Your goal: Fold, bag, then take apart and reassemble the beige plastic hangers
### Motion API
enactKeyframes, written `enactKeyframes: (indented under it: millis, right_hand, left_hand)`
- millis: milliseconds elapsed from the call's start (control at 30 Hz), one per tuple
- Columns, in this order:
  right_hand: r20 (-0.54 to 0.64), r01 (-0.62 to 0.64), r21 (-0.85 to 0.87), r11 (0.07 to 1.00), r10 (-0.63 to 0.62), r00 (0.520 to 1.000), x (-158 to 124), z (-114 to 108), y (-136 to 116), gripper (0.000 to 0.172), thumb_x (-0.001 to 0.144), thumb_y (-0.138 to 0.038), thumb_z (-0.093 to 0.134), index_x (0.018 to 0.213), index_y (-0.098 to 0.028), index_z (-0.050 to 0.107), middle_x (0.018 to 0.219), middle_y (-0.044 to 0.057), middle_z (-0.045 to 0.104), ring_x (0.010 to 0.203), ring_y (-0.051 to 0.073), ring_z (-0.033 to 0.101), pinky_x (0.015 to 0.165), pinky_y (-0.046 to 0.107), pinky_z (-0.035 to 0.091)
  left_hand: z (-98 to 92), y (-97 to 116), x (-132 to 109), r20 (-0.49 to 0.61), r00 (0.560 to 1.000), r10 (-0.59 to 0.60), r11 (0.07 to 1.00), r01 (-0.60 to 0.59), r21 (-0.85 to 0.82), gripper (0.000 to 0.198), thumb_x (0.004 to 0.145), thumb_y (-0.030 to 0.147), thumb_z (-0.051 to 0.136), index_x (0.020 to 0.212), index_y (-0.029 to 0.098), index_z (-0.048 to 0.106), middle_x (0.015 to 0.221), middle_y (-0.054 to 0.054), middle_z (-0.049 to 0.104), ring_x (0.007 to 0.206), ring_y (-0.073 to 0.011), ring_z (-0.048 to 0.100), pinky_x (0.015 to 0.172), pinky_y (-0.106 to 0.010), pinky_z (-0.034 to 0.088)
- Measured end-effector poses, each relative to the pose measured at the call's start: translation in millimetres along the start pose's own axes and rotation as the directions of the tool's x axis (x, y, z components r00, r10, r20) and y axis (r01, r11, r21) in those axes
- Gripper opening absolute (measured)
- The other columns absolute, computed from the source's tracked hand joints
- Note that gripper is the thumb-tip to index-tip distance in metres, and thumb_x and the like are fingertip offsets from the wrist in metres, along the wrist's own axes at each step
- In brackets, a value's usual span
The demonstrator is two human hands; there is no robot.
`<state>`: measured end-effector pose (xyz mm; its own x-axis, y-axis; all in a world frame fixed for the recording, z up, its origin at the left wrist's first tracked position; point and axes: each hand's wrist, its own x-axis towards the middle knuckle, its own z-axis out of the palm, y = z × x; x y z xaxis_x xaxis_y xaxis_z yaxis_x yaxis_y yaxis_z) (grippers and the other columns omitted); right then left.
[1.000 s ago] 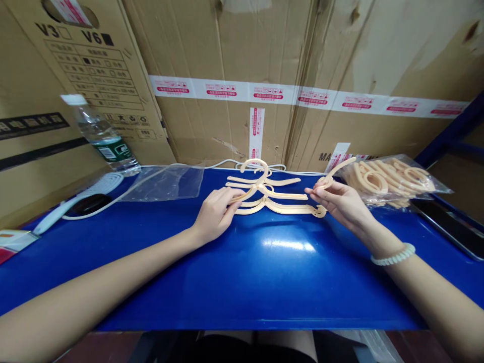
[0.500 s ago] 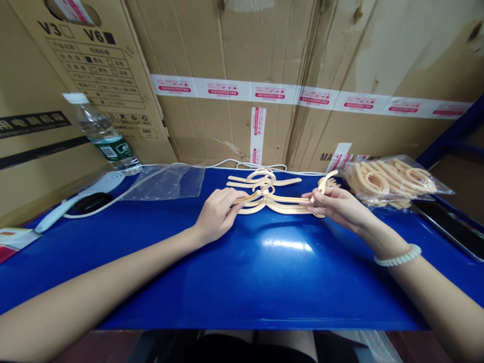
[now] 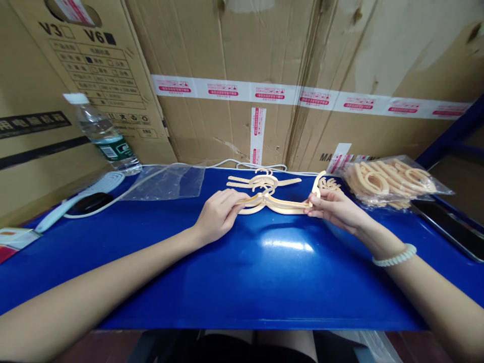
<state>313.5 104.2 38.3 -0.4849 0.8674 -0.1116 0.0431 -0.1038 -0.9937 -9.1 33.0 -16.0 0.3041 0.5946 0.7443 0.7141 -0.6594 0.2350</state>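
Note:
A beige folding clothes hanger [image 3: 284, 204] is held up by its left arm in my left hand [image 3: 216, 214], with fingers and thumb closed round the end. My right hand [image 3: 333, 207] pinches a small curved beige hook piece [image 3: 318, 184] at the tip of the hanger's right arm. Whether the piece is joined to that tip cannot be made out under the fingers. Just behind, several more beige hangers [image 3: 289, 181] lie stacked with their hooks towards the boxes. Partly behind my right hand is a small pile of curved beige hooks [image 3: 329, 183].
A clear bag of beige hanger parts [image 3: 393, 179] lies at the right, beside a black phone [image 3: 449, 229]. At the left are a water bottle [image 3: 108, 136], a hairbrush [image 3: 81, 199] and a flat plastic bag [image 3: 166, 181]. Cardboard boxes [image 3: 227, 50] wall off the back of the blue table [image 3: 242, 287].
My right hand has shifted slightly left, bringing the curved hook piece against the end of the hanger's right arm. My left hand stays nearly still, keeping its grip.

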Motion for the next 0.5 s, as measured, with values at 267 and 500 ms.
enactKeyframes:
  millis: [267,500]
  right_hand:
    - [0.025,0.011,-0.040,0.999,-0.010,1.000,0.0,0.1,-1.3,0.039,0.065,-0.045,0.091,0.078,-0.017,0.068,0.076,0.004,0.073,0.070,0.014,0.071,0.069,0.023,0.061]
    - [-0.036,0.048,-0.067,0.997,-0.050,0.998,-0.8,6.1,-0.1,0.044,0.059,-0.048,0.093,0.073,-0.017,0.064,0.073,0.004,0.073,0.067,0.013,0.069,0.066,0.022,0.057]
  left_hand:
    - [-1.4,2.7,1.6,-0.011,0.999,0.040,0.998,-0.040,-0.038,0.022,0.101,0.018,0.045,0.113,0.018,0.063,0.101,-0.009,0.072,0.091,-0.0209,0.066,0.081,-0.036,0.052]
    - [-1.7,2.9,1.3,-0.012,0.998,0.060,0.997,-0.061,-0.056,0.021,0.101,0.016,0.047,0.115,0.017,0.062,0.103,-0.010,0.071,0.093,-0.0206,0.066,0.083,-0.034,0.053]
